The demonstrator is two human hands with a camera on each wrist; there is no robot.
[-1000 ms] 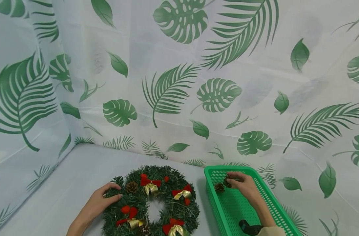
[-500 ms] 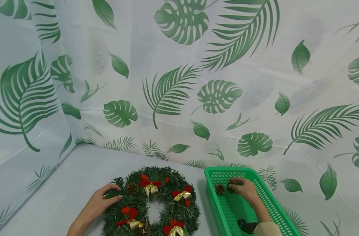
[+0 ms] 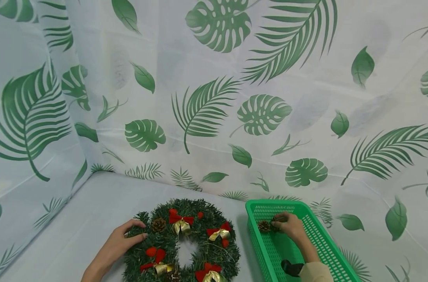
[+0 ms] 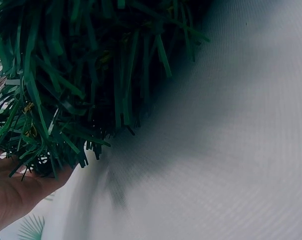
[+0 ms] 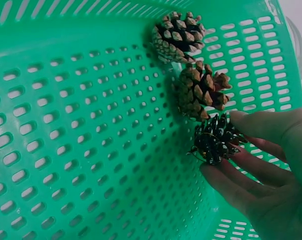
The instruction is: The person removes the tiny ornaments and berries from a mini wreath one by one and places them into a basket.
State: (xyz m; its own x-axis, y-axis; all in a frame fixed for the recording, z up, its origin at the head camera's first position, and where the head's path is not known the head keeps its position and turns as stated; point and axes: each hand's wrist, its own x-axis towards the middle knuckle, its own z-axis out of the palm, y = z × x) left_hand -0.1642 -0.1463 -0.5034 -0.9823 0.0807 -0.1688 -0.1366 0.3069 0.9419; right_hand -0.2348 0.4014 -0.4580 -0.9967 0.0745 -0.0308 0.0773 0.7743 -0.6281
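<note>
A green wreath [image 3: 180, 243] with red and gold bows and a pine cone [image 3: 159, 224] lies on the table. My left hand [image 3: 138, 230] grips its left edge, thumb and fingers around the needles; the left wrist view shows the needles [image 4: 66, 90] against my palm. My right hand [image 3: 277, 224] is inside the green basket [image 3: 323, 250]. There it pinches a dark pine cone [image 5: 214, 140] between thumb and fingers, just above the basket floor. Two brown pine cones [image 5: 178, 36] [image 5: 200, 90] lie beside it near the basket's far wall.
A leaf-print cloth covers the table [image 3: 94, 203] and hangs as a backdrop behind and to the left. The basket stands right of the wreath with a narrow gap between them. A black wrist strap [image 3: 291, 268] sits on my right forearm.
My right hand, with the dark pine cone in it, has shifted slightly down and nearer within the basket. The left hand and the wreath have stayed put.
</note>
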